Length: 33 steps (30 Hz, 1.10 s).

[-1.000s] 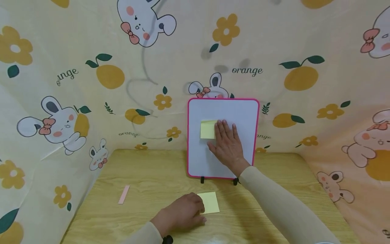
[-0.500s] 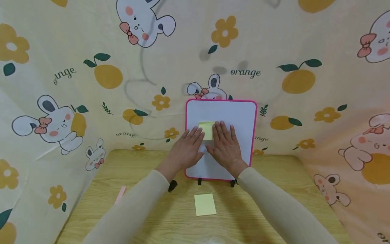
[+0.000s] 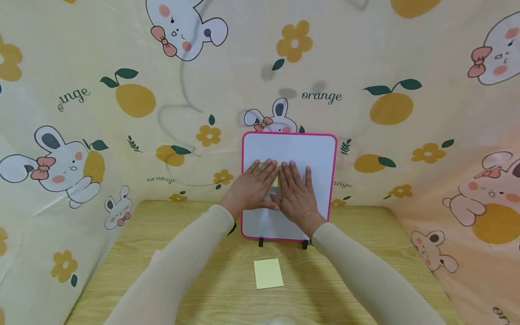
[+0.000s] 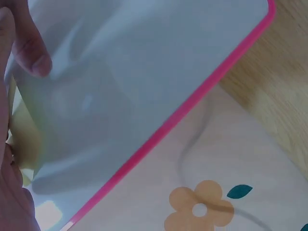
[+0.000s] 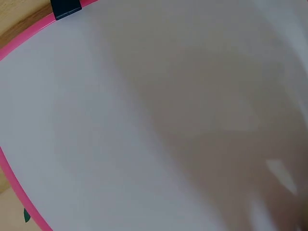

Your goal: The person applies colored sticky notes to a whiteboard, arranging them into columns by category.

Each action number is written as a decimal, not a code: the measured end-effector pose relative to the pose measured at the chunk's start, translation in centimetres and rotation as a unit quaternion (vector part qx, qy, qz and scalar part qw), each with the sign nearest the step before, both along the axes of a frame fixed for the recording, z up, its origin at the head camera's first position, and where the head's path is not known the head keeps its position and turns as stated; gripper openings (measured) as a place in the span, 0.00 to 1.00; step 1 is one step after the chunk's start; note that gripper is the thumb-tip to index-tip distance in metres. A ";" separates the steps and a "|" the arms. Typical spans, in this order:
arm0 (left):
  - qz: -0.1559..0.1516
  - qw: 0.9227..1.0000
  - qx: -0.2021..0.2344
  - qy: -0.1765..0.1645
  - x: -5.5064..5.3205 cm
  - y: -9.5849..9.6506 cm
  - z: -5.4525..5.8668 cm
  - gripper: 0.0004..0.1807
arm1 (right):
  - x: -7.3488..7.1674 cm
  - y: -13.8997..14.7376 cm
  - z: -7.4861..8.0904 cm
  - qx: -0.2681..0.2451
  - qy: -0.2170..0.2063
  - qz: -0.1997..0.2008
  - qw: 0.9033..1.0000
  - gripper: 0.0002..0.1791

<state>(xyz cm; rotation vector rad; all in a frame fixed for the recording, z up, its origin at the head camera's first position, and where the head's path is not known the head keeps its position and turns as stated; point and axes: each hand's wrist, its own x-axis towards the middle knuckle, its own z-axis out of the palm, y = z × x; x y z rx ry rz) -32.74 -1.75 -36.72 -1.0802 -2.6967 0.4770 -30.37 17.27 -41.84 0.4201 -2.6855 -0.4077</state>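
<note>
A white board (image 3: 290, 149) with a pink rim stands upright at the back of the table. Between my hands shows a strip of a yellow sticky note (image 3: 276, 181) on its surface. My left hand (image 3: 248, 186) lies over the note's left part, fingers straight and pointing up. Beside it, my right hand (image 3: 298, 194) rests flat on the board at the note's right edge, and the two thumbs come close together below. The left wrist view catches the note's lower part (image 4: 26, 137) beside the fingers. In the right wrist view, mostly bare board and shadow appear.
A yellow sticky note pad (image 3: 268, 273) lies on the wooden table (image 3: 219, 280) in front of the board. Black feet (image 3: 261, 242) hold the board's lower edge. A pink strip (image 3: 155, 255) pokes out past the left sleeve. Patterned cloth (image 3: 227, 81) encloses the back and sides.
My left hand has left the pad on the table, risen to the board and slid right over the note. The right hand stays pressed on the board. The head view has shifted slightly.
</note>
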 end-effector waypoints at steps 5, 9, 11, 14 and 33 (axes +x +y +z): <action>-0.010 1.000 -0.012 0.012 -0.3 -0.5 0.4 0.63 | 0.0 0.2 0.2 0.007 0.005 -0.003 1.000 0.52; -0.007 1.000 -0.007 0.017 -0.4 -1.6 0.6 0.59 | 0.0 0.3 0.3 0.005 -0.002 -0.007 1.000 0.52; 0.007 1.000 -0.012 0.021 -0.4 -2.4 0.4 0.58 | 0.1 0.3 0.4 0.004 -0.005 -0.007 1.000 0.52; 0.019 0.999 -0.016 0.024 -0.6 -3.5 0.0 0.55 | 0.1 0.3 0.4 0.006 -0.002 -0.005 1.000 0.53; 0.013 1.000 -0.006 0.015 -0.9 -4.1 -0.3 0.50 | -0.9 -0.2 1.2 0.003 -0.004 0.019 1.000 0.48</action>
